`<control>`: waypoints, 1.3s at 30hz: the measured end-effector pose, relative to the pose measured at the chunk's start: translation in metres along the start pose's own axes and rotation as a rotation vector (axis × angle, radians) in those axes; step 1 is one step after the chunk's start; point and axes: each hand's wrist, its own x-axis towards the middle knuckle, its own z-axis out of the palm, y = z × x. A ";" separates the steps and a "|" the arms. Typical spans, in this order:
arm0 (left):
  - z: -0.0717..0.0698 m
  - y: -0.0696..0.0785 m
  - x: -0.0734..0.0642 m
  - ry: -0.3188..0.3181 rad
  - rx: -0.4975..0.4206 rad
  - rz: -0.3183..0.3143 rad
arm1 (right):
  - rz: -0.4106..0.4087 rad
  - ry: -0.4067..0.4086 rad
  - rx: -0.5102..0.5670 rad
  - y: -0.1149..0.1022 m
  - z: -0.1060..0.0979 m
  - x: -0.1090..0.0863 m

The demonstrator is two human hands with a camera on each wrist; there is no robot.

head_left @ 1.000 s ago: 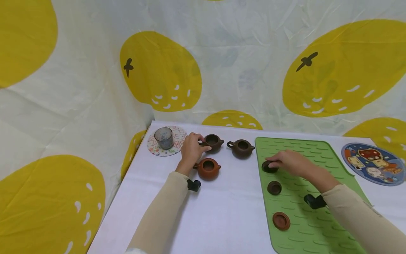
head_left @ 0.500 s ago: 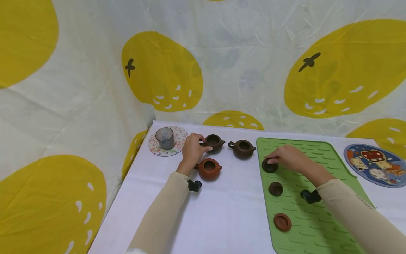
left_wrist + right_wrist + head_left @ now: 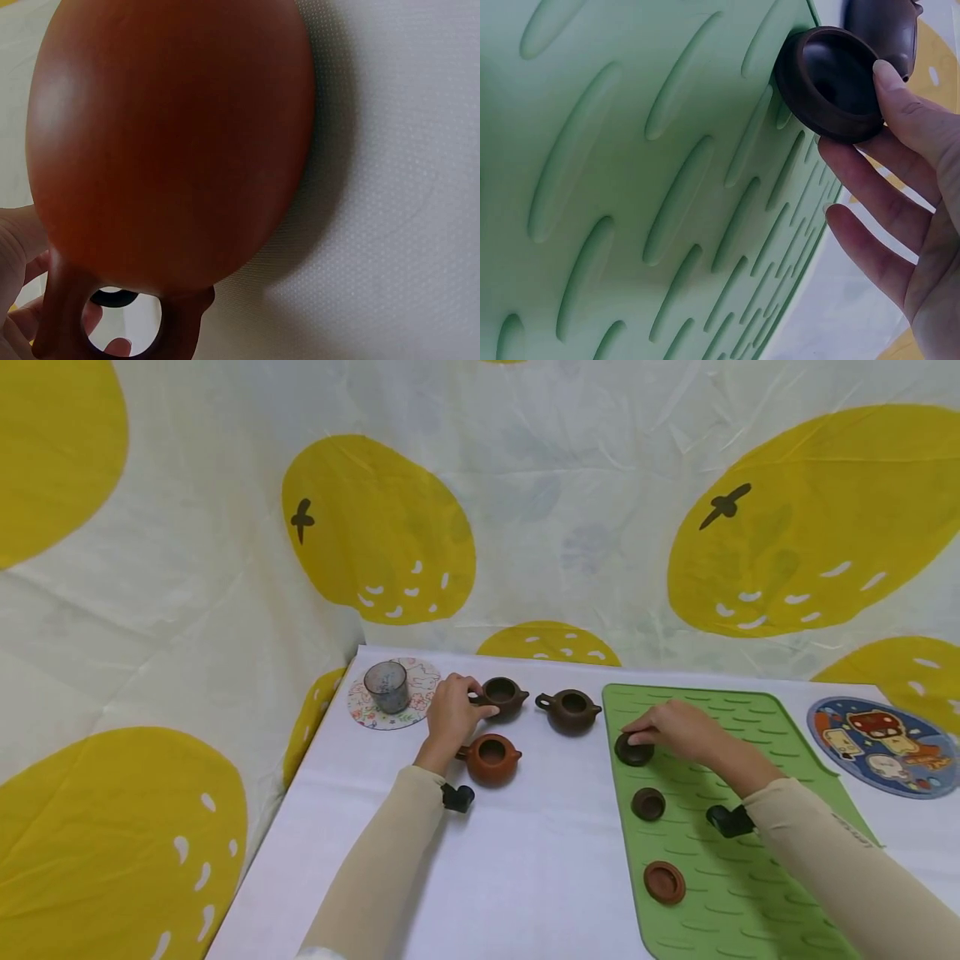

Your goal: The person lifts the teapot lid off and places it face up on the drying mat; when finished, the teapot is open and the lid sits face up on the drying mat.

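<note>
At the back left, my left hand (image 3: 453, 714) pinches the handle of a dark brown lidless teapot (image 3: 504, 697). A reddish-brown lidless teapot (image 3: 492, 758) stands just nearer me; its body (image 3: 172, 135) fills much of the left wrist view and hides part of that hand. My right hand (image 3: 681, 731) pinches the edge of a round dark lid (image 3: 832, 79) between thumb and fingers, hollow side showing, at the green mat's left edge. Whether the lid still touches the mat is unclear. Another brown lidless teapot (image 3: 573, 710) stands between the hands.
On the green mat (image 3: 750, 877) lie a small brown lid (image 3: 648, 804) and a reddish lid (image 3: 664, 882). A glass cup (image 3: 387, 687) stands on a floral coaster (image 3: 367, 712) at far left. Far right lies a blue patterned round mat (image 3: 885, 747). Patterned cloth rises behind the table.
My right hand has shifted slightly left and away from me, and its grip on the dark lid shows more of the lid. The left hand stays on the teapot handle.
</note>
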 end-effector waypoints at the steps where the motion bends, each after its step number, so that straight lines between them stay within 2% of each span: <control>1: 0.000 0.000 0.000 0.002 -0.001 0.001 | -0.002 0.001 -0.002 0.000 0.000 0.000; 16: -0.001 0.000 0.000 0.020 -0.009 0.021 | 0.006 0.044 0.019 0.002 0.001 -0.002; 21: 0.000 -0.001 0.000 0.034 -0.003 0.039 | 0.009 0.024 0.031 0.003 0.001 -0.003; 31: 0.003 0.000 -0.005 0.011 0.036 0.035 | -0.008 -0.036 0.045 0.008 0.005 -0.006; 39: 0.001 0.005 -0.005 0.019 0.050 0.023 | 0.001 -0.001 0.045 0.006 -0.001 -0.011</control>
